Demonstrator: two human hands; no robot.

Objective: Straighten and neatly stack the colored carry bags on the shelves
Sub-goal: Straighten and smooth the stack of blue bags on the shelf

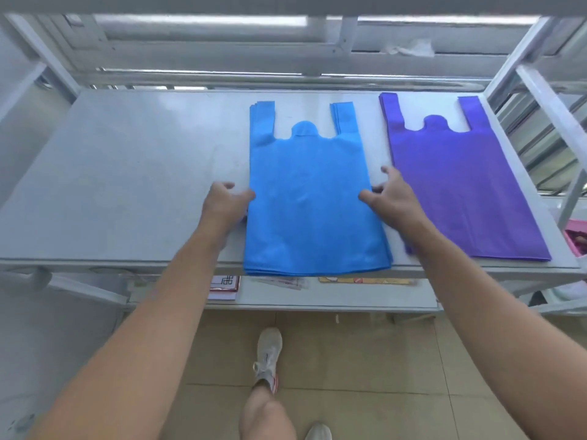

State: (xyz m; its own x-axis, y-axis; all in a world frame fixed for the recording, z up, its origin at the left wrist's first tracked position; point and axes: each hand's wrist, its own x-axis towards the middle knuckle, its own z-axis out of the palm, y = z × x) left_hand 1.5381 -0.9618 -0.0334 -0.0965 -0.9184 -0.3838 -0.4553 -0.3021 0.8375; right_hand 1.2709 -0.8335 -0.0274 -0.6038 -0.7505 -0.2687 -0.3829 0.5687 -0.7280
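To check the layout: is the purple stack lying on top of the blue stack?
No, the purple stack lies beside the blue stack, with bare shelf between them.

Lower shelf: red-bordered printed card (224, 283) | Floor: beige tiles (381, 360) | Right edge: pink box (576, 236), partly visible

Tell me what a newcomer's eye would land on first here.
The bright blue bags come first, a flat stack at the middle of the grey shelf, its near edge overhanging the front lip. The left hand and right hand sit at its two sides, fingers spread. Next come the purple bags, lying flat just to the right, handles pointing to the back.
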